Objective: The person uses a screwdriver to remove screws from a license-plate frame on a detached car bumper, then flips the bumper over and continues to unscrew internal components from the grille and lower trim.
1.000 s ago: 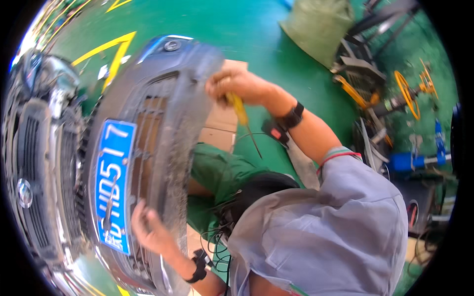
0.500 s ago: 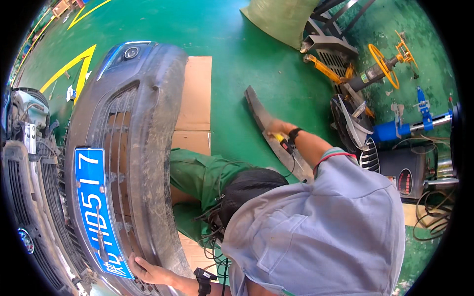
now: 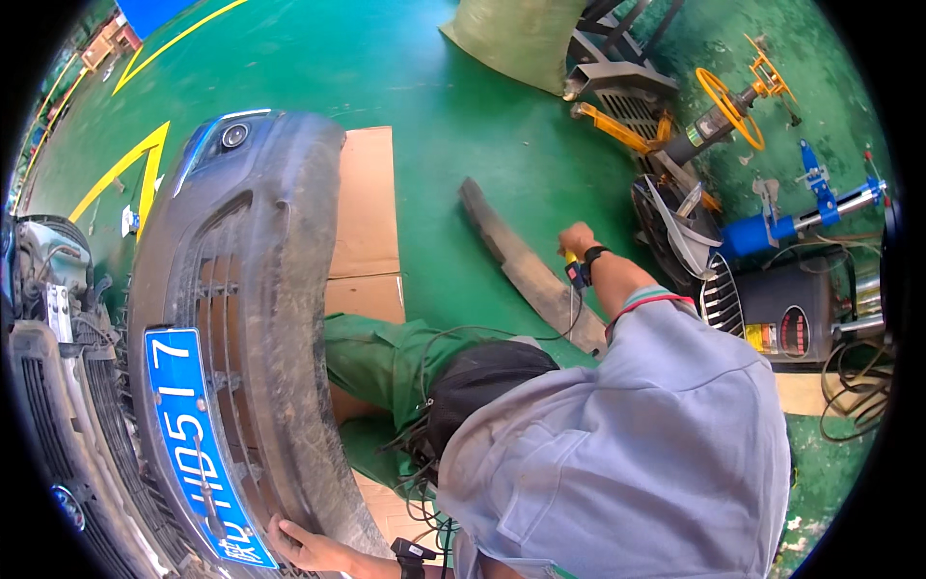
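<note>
The left hand [image 3: 294, 542], fingers clamped on its lower edge, steadies the detached front bumper [image 3: 246, 318] at nine o'clock. The right hand [image 3: 577, 238], closed around a yellow-handled screwdriver [image 3: 573, 270], reaches toward two o'clock; the bumper should stay braced upright.

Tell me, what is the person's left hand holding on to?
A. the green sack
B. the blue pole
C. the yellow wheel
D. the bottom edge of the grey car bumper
D: the left hand grips the lower edge of the grey car bumper, just beside its blue plate, while the right hand is out over the green floor.
</note>
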The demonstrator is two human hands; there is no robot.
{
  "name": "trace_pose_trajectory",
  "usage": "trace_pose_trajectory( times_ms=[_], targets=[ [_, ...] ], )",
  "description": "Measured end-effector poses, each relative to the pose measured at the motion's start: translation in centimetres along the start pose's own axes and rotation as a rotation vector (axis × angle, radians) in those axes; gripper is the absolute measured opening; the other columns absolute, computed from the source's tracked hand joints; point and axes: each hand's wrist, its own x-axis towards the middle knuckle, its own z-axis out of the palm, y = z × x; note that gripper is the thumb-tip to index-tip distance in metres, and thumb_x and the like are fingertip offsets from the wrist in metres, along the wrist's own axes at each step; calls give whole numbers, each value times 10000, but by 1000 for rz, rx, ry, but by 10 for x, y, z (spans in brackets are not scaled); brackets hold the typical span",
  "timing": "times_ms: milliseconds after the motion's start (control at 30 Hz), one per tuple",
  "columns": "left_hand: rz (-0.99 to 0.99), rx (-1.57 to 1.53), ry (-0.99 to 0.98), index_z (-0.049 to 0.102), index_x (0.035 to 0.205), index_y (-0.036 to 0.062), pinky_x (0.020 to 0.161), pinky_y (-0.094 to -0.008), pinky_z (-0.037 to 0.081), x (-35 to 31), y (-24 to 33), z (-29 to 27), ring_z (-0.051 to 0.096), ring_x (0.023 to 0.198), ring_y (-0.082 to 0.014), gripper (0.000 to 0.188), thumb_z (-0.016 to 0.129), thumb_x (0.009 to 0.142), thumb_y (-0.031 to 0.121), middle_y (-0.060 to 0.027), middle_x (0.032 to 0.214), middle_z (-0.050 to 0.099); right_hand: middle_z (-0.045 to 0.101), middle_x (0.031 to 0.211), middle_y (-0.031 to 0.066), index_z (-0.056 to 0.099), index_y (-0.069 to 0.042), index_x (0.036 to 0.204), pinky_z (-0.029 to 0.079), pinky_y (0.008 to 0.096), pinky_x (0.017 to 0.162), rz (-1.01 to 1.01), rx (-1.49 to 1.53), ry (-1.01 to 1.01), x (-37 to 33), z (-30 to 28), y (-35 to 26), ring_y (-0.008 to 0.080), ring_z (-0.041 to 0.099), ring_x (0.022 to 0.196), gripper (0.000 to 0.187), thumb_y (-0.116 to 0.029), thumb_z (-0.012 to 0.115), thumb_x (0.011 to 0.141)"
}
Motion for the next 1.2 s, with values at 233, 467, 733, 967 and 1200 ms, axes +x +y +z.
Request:
trace_pose_trajectory(
  times_ms=[233, 467, 733, 967, 1200],
  targets=[
    [-4, 227, -72, 684, 1062, -25, 890, -412, 510, -1, -36, -7, 640, 978, -303, 331, 575, 1026, 285, -146, 1066, 700, 753, 799, 130, 733, 19, 776, 579, 384, 635, -29, 256, -70, 8, 4, 4, 243, 744, 713, 136, -106, 710, 822],
    [0, 276, -67, 698, 1061, -13, 887, -404, 508, -3, -26, -6, 656, 960, -316, 331, 580, 1015, 293, -148, 1068, 707, 700, 745, 177, 672, 74, 842, 572, 394, 552, 193, 659, -281, -27, 60, -32, 275, 718, 655, 104, -20, 629, 853],
    [76, 318, -32, 693, 1030, -24, 859, -417, 511, -5, -28, -12, 653, 927, -323, 286, 587, 1006, 241, -159, 1008, 706, 737, 863, 194, 732, -12, 944, 576, 415, 694, -272, -60, -338, -33, 78, -65, 311, 719, 738, 274, -239, 603, 860],
    [93, 300, 18, 696, 979, -4, 812, -448, 495, -6, -26, -6, 629, 882, -342, 174, 620, 956, 151, -155, 949, 696, 742, 873, 174, 765, -65, 817, 567, 400, 753, -184, 110, -305, 11, 121, -49, 317, 724, 827, 276, -296, 621, 771],
    [68, 276, 67, 704, 975, 23, 797, -447, 497, -5, -27, -5, 639, 874, -333, 135, 641, 923, 130, -127, 928, 700, 740, 895, 199, 728, 7, 901, 581, 396, 743, -278, 28, -327, 27, 108, -56, 329, 732, 833, 255, -191, 605, 797]
  ],
)
